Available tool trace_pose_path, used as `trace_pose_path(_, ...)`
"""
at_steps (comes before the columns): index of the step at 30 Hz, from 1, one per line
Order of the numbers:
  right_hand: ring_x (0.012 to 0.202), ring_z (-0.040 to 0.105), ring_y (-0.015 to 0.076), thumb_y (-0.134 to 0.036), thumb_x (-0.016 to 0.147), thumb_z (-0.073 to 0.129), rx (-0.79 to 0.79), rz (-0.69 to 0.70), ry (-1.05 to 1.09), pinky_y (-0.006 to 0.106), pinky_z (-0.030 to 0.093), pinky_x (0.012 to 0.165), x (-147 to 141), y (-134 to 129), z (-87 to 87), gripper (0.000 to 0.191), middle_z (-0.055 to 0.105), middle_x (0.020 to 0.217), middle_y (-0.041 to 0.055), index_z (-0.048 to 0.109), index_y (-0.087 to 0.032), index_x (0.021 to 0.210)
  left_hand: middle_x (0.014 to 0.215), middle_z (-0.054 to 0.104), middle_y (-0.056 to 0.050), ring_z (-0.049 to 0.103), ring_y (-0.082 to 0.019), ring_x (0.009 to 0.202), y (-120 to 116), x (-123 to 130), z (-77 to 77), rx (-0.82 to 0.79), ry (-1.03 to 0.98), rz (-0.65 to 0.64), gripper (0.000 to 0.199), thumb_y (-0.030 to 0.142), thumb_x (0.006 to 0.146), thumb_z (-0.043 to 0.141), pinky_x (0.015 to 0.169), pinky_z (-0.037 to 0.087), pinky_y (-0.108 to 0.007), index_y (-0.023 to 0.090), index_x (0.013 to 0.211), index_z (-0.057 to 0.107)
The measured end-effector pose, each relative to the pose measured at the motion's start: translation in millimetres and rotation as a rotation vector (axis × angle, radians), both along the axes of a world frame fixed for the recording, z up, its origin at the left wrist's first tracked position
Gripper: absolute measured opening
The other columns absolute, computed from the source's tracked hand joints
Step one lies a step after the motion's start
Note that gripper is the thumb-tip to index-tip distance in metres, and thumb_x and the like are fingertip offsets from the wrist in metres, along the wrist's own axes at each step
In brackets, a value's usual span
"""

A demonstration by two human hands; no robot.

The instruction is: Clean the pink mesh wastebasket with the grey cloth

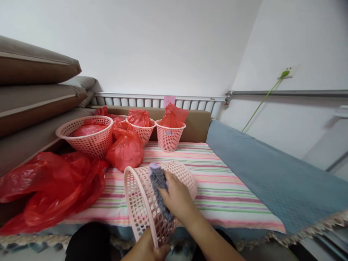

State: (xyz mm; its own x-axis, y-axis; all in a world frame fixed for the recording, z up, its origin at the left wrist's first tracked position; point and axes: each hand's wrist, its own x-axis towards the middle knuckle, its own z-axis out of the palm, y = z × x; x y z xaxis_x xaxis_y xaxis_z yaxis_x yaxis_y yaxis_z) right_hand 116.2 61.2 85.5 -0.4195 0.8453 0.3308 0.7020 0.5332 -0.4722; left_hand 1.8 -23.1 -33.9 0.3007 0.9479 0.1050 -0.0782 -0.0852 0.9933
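Observation:
A pink perforated plastic basket (187,177) lies tipped on its side at the front edge of the striped cloth, its mouth facing left. My left hand (148,248) grips its rim from below, thumb on one side of the wall. In my right hand (176,197) is a grey fuzzy cleaning cloth (160,192) with a light purple patch at its top end. That hand presses the cloth against the basket's outer side. Some of my left fingers are hidden by the basket wall and the frame's lower edge.
Behind stand several pink baskets (169,139) holding red plastic bags. A filled red bag (126,150) sits nearby, and loose red bags (62,181) spread at left. Stacked cushions (35,98) rise at far left. A blue-covered seat (261,163) lies right; a radiator (146,100) lines the wall.

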Motion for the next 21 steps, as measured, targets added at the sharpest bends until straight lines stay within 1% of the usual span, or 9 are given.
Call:
trace_pose_path(3, 0.100, 0.054, 0.0208, -0.030, 0.083, 0.046, -0.015, -0.207, -0.080, 0.027, 0.038, 0.078, 32.4, 45.8, -13.0, 0.035, 0.057, 0.109, 0.0097, 0.046, -0.018, 0.115, 0.139, 0.042, -0.012, 0.033, -0.030, 0.130, 0.6, 0.0, 5.3, 0.015, 0.052, -0.023, 0.068, 0.028, 0.076, 0.063, 0.110, 0.017, -0.049, 0.020, 0.136, 0.032)
trace_pose_path(6, 0.096, 0.056, 0.0225, -0.034, 0.085, 0.043, -0.109, -0.453, -0.148, 0.028, 0.038, 0.072, 70.5, 85.9, -26.2, 0.033, 0.059, 0.105, 0.0116, 0.046, -0.017, 0.113, 0.141, 0.040, -0.011, 0.030, -0.029, 0.132, -1.1, -0.4, 8.0, 0.025, 0.093, -0.048, 0.066, 0.023, 0.077, 0.061, 0.110, 0.015, -0.048, 0.022, 0.137, 0.033)
trace_pose_path(9, 0.094, 0.057, 0.0246, -0.037, 0.085, 0.041, -0.176, -0.582, -0.206, 0.029, 0.037, 0.068, 95.0, 103.0, -35.0, 0.034, 0.060, 0.103, 0.0127, 0.046, -0.017, 0.112, 0.141, 0.040, -0.010, 0.028, -0.030, 0.133, -1.7, -1.0, 10.7, 0.027, 0.056, -0.097, 0.067, 0.024, 0.075, 0.063, 0.110, 0.013, -0.049, 0.024, 0.135, 0.035)
trace_pose_path(12, 0.095, 0.057, 0.0240, -0.036, 0.085, 0.041, -0.124, -0.567, -0.221, 0.028, 0.037, 0.067, 94.4, 95.9, -38.0, 0.035, 0.059, 0.103, 0.0121, 0.044, -0.017, 0.115, 0.138, 0.044, -0.011, 0.030, -0.030, 0.131, 0.3, -1.3, 26.1, -0.010, -0.059, -0.101, 0.074, 0.027, 0.070, 0.070, 0.110, 0.013, -0.050, 0.024, 0.135, 0.035)
trace_pose_path(14, 0.097, 0.056, 0.0226, -0.035, 0.085, 0.042, -0.066, -0.519, -0.211, 0.027, 0.037, 0.069, 82.7, 84.2, -36.8, 0.037, 0.059, 0.105, 0.0113, 0.042, -0.018, 0.119, 0.133, 0.050, -0.011, 0.039, -0.031, 0.127, 1.9, -1.4, 44.6, -0.045, -0.126, -0.033, 0.076, 0.031, 0.069, 0.071, 0.108, 0.019, -0.050, 0.023, 0.135, 0.035)
trace_pose_path(15, 0.098, 0.056, 0.0219, -0.034, 0.085, 0.043, -0.048, -0.485, -0.200, 0.026, 0.037, 0.070, 74.8, 77.5, -35.2, 0.038, 0.058, 0.106, 0.0109, 0.041, -0.018, 0.120, 0.130, 0.053, -0.012, 0.043, -0.031, 0.123, 2.4, -1.4, 54.4, -0.047, -0.140, 0.030, 0.075, 0.035, 0.068, 0.071, 0.107, 0.023, -0.050, 0.022, 0.134, 0.038)
trace_pose_path(17, 0.099, 0.054, 0.0212, -0.032, 0.085, 0.044, -0.035, -0.407, -0.162, 0.026, 0.037, 0.073, 57.3, 62.6, -29.8, 0.039, 0.058, 0.107, 0.0105, 0.041, -0.018, 0.121, 0.128, 0.056, -0.011, 0.047, -0.031, 0.120, 2.6, -1.2, 69.4, -0.073, -0.128, 0.105, 0.070, 0.035, 0.069, 0.070, 0.106, 0.027, -0.049, 0.022, 0.131, 0.041)
trace_pose_path(19, 0.101, 0.053, 0.0210, -0.029, 0.084, 0.046, -0.040, -0.309, -0.099, 0.026, 0.037, 0.077, 38.5, 44.1, -21.2, 0.038, 0.057, 0.107, 0.0103, 0.043, -0.017, 0.120, 0.128, 0.056, -0.010, 0.047, -0.030, 0.120, 2.5, -0.3, 72.9, -0.082, -0.119, 0.129, 0.066, 0.033, 0.071, 0.069, 0.105, 0.029, -0.047, 0.022, 0.130, 0.043)
trace_pose_path(21, 0.102, 0.052, 0.0203, -0.025, 0.082, 0.047, -0.040, -0.176, -0.027, 0.026, 0.037, 0.081, 19.5, 21.4, -10.7, 0.036, 0.057, 0.107, 0.0096, 0.045, -0.017, 0.117, 0.129, 0.055, -0.010, 0.048, -0.028, 0.120, 4.0, 1.8, 63.4, -0.065, -0.138, 0.133, 0.064, 0.033, 0.070, 0.070, 0.104, 0.032, -0.044, 0.021, 0.128, 0.045)
